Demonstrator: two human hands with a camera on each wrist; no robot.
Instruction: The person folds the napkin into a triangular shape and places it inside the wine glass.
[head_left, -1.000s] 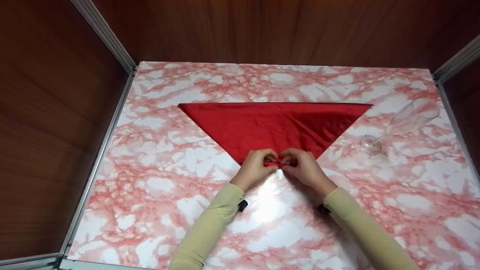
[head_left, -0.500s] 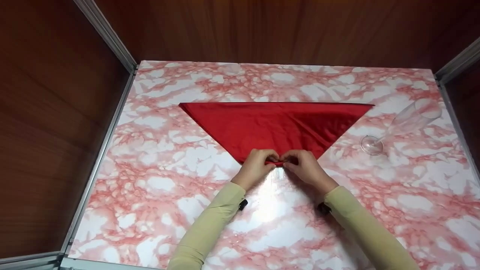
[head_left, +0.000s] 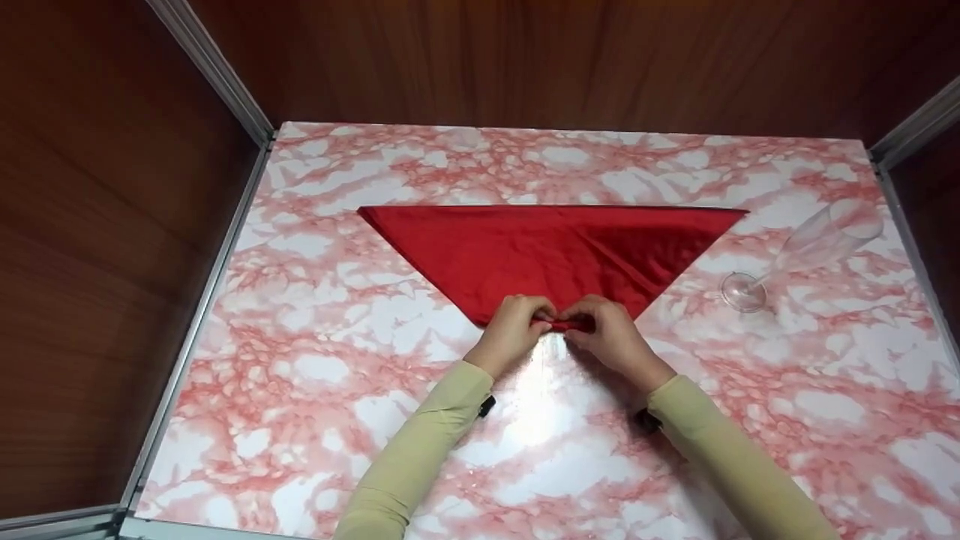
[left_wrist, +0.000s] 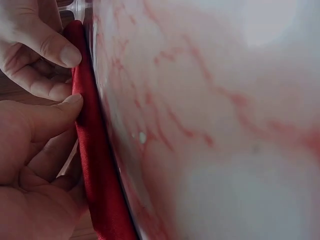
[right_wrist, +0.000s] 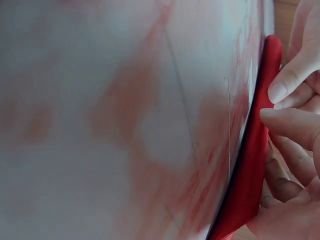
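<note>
A shiny red cloth napkin (head_left: 510, 255) lies on the table, wide along its far edge and narrowing toward the person. Its near edge is rolled into a narrow band, seen close up as a red roll (left_wrist: 95, 145) in the left wrist view. My left hand (head_left: 512, 330) pinches this roll between thumb and curled fingers. Right beside it, my right hand (head_left: 611, 334) pinches the same roll, the fingertips of both hands nearly meeting. In the right wrist view the thumbs press on the near side of the rolled edge (right_wrist: 250, 165), while the other fingers sit behind it.
To the right of the napkin, a clear champagne flute (head_left: 821, 240) shows its round foot nearest the person. The red-and-white marbled table (head_left: 315, 420) is bordered by dark wood panels (head_left: 525, 67) at the back and sides, with metal rails (head_left: 217, 277) along the edges.
Both hands stay at the napkin's near edge, their fingers and thumbs shifting slightly along the roll. The rest of the napkin and the flute keep their places.
</note>
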